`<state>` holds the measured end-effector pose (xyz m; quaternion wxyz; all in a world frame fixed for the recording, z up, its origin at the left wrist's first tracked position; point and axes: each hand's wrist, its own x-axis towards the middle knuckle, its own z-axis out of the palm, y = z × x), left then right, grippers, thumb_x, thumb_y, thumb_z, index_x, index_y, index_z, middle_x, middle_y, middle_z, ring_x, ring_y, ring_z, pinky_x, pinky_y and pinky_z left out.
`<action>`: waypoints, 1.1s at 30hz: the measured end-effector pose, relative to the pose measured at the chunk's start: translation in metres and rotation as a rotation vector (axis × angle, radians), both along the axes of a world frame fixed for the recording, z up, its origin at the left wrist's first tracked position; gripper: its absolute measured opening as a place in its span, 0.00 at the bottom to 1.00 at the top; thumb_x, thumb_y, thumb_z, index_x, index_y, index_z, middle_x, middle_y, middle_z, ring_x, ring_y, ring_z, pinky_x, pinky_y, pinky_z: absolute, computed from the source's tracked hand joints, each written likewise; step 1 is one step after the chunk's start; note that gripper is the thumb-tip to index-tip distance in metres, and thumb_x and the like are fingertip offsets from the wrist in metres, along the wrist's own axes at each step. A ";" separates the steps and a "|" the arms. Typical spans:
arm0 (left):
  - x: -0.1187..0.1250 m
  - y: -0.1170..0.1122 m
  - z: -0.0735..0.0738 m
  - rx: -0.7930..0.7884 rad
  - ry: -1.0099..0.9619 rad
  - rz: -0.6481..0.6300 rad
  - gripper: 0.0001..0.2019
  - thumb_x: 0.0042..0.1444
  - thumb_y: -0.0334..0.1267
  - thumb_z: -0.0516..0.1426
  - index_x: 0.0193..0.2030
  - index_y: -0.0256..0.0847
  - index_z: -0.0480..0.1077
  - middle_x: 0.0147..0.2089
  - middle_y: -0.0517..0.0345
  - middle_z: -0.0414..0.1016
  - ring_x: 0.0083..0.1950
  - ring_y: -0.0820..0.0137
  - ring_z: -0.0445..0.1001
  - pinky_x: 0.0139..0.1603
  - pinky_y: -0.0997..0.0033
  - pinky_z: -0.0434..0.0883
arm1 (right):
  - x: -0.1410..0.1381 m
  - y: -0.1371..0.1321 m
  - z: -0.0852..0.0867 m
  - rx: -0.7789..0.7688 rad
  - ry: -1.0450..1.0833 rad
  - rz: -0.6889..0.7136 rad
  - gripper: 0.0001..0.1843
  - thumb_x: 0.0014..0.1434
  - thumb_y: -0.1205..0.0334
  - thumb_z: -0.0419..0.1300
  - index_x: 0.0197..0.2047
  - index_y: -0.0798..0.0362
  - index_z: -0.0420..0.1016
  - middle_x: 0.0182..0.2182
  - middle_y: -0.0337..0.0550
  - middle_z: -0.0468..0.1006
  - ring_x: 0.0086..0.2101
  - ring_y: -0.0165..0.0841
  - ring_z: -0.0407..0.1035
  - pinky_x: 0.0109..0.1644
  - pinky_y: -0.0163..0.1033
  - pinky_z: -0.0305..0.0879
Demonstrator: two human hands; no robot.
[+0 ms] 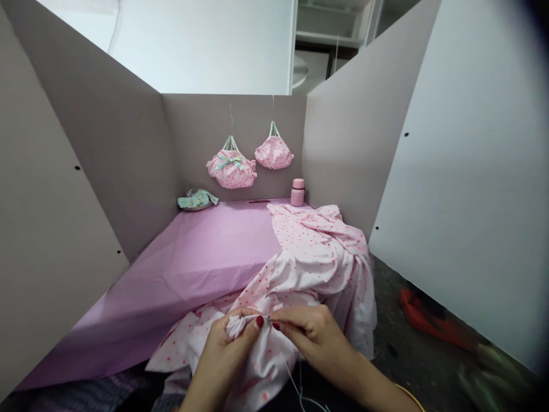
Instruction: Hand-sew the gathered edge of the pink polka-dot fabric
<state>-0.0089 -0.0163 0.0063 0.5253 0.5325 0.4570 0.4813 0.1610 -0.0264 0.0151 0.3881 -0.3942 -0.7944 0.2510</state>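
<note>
Over on the left: tall pinkish-gray panel (98, 143) walls in the pink-covered table (218, 252), probably to screen the setup off from the room.

Back corner: small bundle of teal print cloth (197, 199) sits on the table against the wall, seemingly just set aside. Can't tell what's under it.

Left hand (223, 357): fingers closed tight on a gathered bunch of pink polka-dot cloth (300, 269). My guess is that the grip keeps the gathers from slipping loose.

Back wall: two polka-dot pouches (231, 169) (274, 153) hang side by side on thin strings, the left one tied with a teal bow. Looks like they're hung up to stay in plain view.

Thread: white thread (295, 380) dangles below the hands, down past the cloth.

Back right: small pink bottle (298, 192) stands upright by the far end of the cloth.

Right hand (311, 337): thumb and fingertips pinched shut right beside the bunch, seemingly on the thread. Whether there's a needle in there is too small to tell.

Cloth: most of it is heaped over the table's right side, likely to keep its weight off the hands.

Far right: blurry orange thing (429, 320) on the floor.
</note>
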 end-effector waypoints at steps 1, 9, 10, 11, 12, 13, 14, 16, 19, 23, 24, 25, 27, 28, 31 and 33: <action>0.000 0.000 0.001 -0.003 -0.001 0.007 0.07 0.43 0.41 0.62 0.24 0.39 0.75 0.22 0.58 0.74 0.24 0.69 0.69 0.25 0.74 0.66 | 0.000 0.000 0.000 -0.002 -0.004 -0.002 0.11 0.60 0.69 0.53 0.37 0.52 0.78 0.30 0.39 0.79 0.32 0.30 0.72 0.35 0.33 0.64; 0.000 -0.001 0.002 0.017 -0.004 -0.032 0.07 0.45 0.40 0.61 0.25 0.39 0.75 0.23 0.59 0.74 0.25 0.71 0.68 0.27 0.77 0.66 | 0.001 0.003 -0.003 -0.060 -0.006 -0.071 0.13 0.58 0.66 0.56 0.46 0.51 0.74 0.30 0.40 0.78 0.28 0.30 0.69 0.32 0.34 0.62; 0.000 -0.001 0.003 0.031 0.003 -0.040 0.06 0.46 0.39 0.61 0.25 0.39 0.75 0.23 0.59 0.75 0.25 0.71 0.69 0.27 0.77 0.66 | 0.002 0.003 -0.004 -0.070 -0.010 -0.091 0.14 0.57 0.65 0.56 0.47 0.52 0.73 0.28 0.40 0.78 0.26 0.30 0.68 0.31 0.35 0.62; 0.000 -0.001 0.003 0.047 0.011 -0.048 0.06 0.46 0.39 0.61 0.26 0.38 0.75 0.24 0.58 0.75 0.26 0.70 0.70 0.28 0.77 0.66 | 0.002 0.004 -0.004 -0.084 -0.008 -0.101 0.15 0.57 0.64 0.57 0.48 0.52 0.72 0.28 0.41 0.77 0.25 0.30 0.68 0.30 0.34 0.62; 0.000 -0.001 0.004 0.061 0.017 -0.055 0.06 0.46 0.39 0.61 0.26 0.39 0.75 0.25 0.58 0.76 0.27 0.70 0.70 0.29 0.76 0.66 | 0.002 0.004 -0.004 -0.098 0.002 -0.090 0.16 0.57 0.64 0.57 0.49 0.52 0.72 0.28 0.42 0.78 0.26 0.31 0.68 0.30 0.34 0.62; -0.001 -0.001 0.004 0.070 0.024 -0.063 0.06 0.47 0.39 0.61 0.27 0.39 0.75 0.25 0.58 0.76 0.28 0.69 0.71 0.30 0.76 0.67 | 0.002 0.005 -0.004 -0.111 0.021 -0.060 0.15 0.57 0.64 0.57 0.49 0.52 0.73 0.30 0.42 0.78 0.28 0.31 0.69 0.33 0.35 0.64; -0.001 -0.001 0.004 0.072 0.032 -0.070 0.06 0.47 0.39 0.60 0.27 0.39 0.75 0.25 0.58 0.76 0.28 0.69 0.71 0.30 0.76 0.67 | 0.003 0.005 -0.003 -0.128 0.047 -0.020 0.15 0.58 0.64 0.56 0.48 0.52 0.73 0.33 0.43 0.79 0.32 0.32 0.71 0.36 0.35 0.64; -0.001 -0.001 0.002 0.071 0.047 -0.078 0.06 0.48 0.39 0.60 0.28 0.39 0.75 0.25 0.58 0.76 0.27 0.70 0.70 0.29 0.76 0.67 | 0.002 0.005 -0.001 -0.160 0.094 0.056 0.14 0.59 0.65 0.54 0.47 0.52 0.74 0.35 0.43 0.79 0.36 0.32 0.71 0.40 0.35 0.64; -0.002 0.000 0.000 0.082 0.070 -0.073 0.07 0.48 0.40 0.59 0.28 0.38 0.74 0.25 0.58 0.75 0.26 0.70 0.70 0.28 0.75 0.66 | 0.001 0.004 0.001 -0.174 0.114 0.066 0.13 0.58 0.68 0.54 0.45 0.50 0.75 0.33 0.41 0.79 0.33 0.31 0.71 0.36 0.34 0.64; -0.001 0.001 0.000 0.108 0.112 -0.048 0.07 0.49 0.39 0.59 0.27 0.39 0.74 0.24 0.60 0.74 0.26 0.71 0.69 0.27 0.77 0.65 | 0.001 0.004 0.001 -0.156 0.133 0.038 0.13 0.57 0.69 0.56 0.43 0.50 0.77 0.30 0.40 0.79 0.31 0.30 0.71 0.33 0.33 0.63; -0.001 0.000 0.000 0.106 0.121 -0.046 0.06 0.49 0.39 0.59 0.27 0.39 0.73 0.24 0.60 0.74 0.25 0.72 0.68 0.26 0.77 0.65 | 0.000 0.004 0.001 -0.155 0.145 0.042 0.13 0.56 0.70 0.56 0.43 0.50 0.77 0.30 0.39 0.79 0.31 0.30 0.71 0.34 0.33 0.63; -0.001 0.000 0.001 0.102 0.126 -0.044 0.06 0.49 0.39 0.59 0.27 0.39 0.73 0.24 0.60 0.74 0.24 0.72 0.68 0.25 0.78 0.64 | 0.000 0.004 0.001 -0.155 0.154 0.046 0.14 0.56 0.71 0.56 0.43 0.49 0.77 0.30 0.39 0.80 0.31 0.30 0.72 0.34 0.33 0.63; -0.001 -0.001 0.002 0.090 0.130 -0.033 0.06 0.48 0.39 0.59 0.25 0.39 0.73 0.23 0.61 0.73 0.22 0.74 0.66 0.21 0.79 0.62 | 0.000 0.003 0.002 -0.158 0.159 0.058 0.15 0.56 0.73 0.56 0.44 0.49 0.76 0.31 0.39 0.80 0.32 0.31 0.72 0.35 0.33 0.63; -0.001 -0.001 0.003 0.083 0.129 -0.023 0.06 0.47 0.39 0.59 0.25 0.39 0.72 0.22 0.62 0.72 0.21 0.74 0.65 0.20 0.79 0.61 | 0.000 0.003 0.002 -0.159 0.157 0.061 0.16 0.56 0.73 0.56 0.44 0.48 0.76 0.32 0.40 0.80 0.33 0.31 0.72 0.35 0.33 0.64; 0.000 -0.001 0.002 0.062 0.113 0.005 0.07 0.47 0.40 0.60 0.24 0.39 0.71 0.20 0.64 0.69 0.18 0.77 0.61 0.17 0.80 0.57 | 0.001 0.004 0.001 -0.158 0.142 0.058 0.17 0.55 0.74 0.56 0.45 0.47 0.76 0.32 0.39 0.80 0.32 0.31 0.73 0.35 0.33 0.64; 0.000 0.000 0.001 0.050 0.104 -0.001 0.07 0.47 0.41 0.59 0.25 0.39 0.70 0.20 0.65 0.68 0.16 0.78 0.58 0.16 0.80 0.55 | 0.001 0.004 0.001 -0.155 0.145 0.055 0.18 0.55 0.75 0.56 0.45 0.47 0.76 0.32 0.39 0.80 0.32 0.30 0.73 0.35 0.33 0.64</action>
